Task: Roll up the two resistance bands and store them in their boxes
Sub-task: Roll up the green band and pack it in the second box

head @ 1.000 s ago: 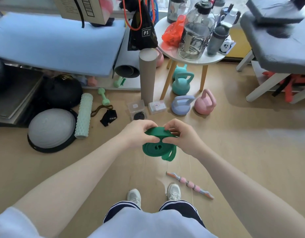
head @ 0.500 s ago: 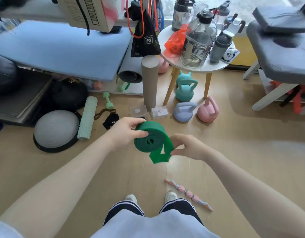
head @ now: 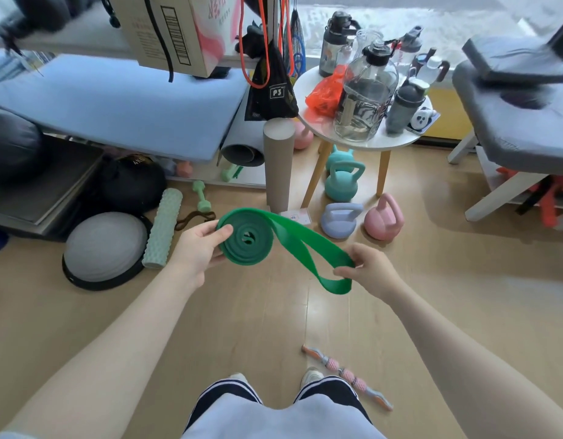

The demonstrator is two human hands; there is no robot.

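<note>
While your left hand [head: 200, 248] gripped the coiled part of the green resistance band [head: 246, 237], thumb pressed flat on the face of the roll so the turns could not spring loose, your right hand [head: 370, 270] pinched the far loop end with its fingers [head: 343, 272] closed on it. The unrolled tail ran taut between the two hands, in the air above the floor [head: 273, 318], probably so it would lie flat for winding. Rolling looked partly done.

A small clear box [head: 295, 216] lay on the floor just beyond the roll, beside the cardboard tube [head: 278, 166]; you could see a label on it, but I cannot tell what was inside. I cannot make out a second box, perhaps hidden behind the band. A dark looped strap [head: 194, 217] near the foam roller [head: 163, 228] may have been the second band.
</note>
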